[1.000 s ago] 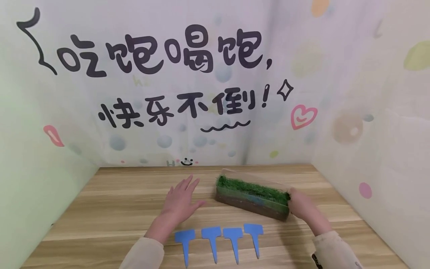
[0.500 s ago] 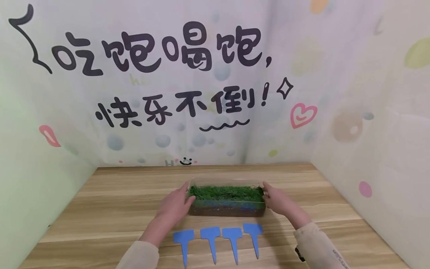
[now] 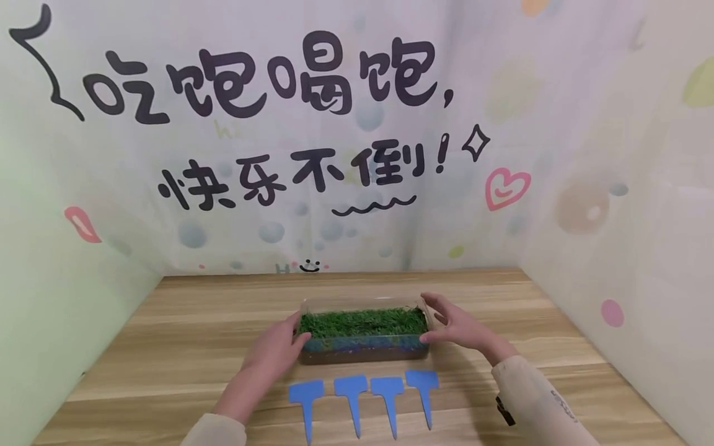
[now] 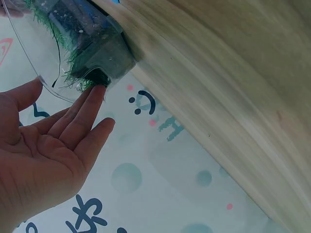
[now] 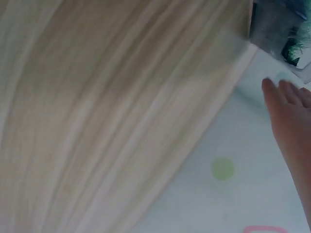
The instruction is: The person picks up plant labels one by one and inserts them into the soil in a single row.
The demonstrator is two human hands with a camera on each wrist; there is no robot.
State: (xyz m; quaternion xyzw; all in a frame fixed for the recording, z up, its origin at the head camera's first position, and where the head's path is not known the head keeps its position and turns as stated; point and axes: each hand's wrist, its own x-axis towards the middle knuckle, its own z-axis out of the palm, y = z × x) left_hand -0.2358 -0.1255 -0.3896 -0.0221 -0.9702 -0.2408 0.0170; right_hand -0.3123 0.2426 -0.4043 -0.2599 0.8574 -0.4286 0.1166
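Observation:
A clear plastic box [image 3: 365, 355] with green artificial grass [image 3: 362, 323] over a dark layer stands lengthwise across the table. At its left end is my left hand [image 3: 273, 350], thumb near the front corner. The left wrist view has this hand [image 4: 53, 150] with fairly straight fingers, fingertips right at the box's end wall [image 4: 114, 60]. My right hand [image 3: 460, 328] is spread at the right end, thumb toward the front corner. In the right wrist view, the straight fingers of that hand [image 5: 291, 107] lie just off the box's end [image 5: 274, 31].
Several blue T-shaped plant labels [image 3: 387, 396] lie in a row in front of the box, points toward me. The wood-grain table [image 3: 184, 347] meets a printed cloth backdrop [image 3: 357, 248] behind, with pale walls on both sides.
The grass box swung from slanted at the right to straight across the table, then shifted slightly left. My left hand came to its left end; the right hand's fingers have spread from its right end.

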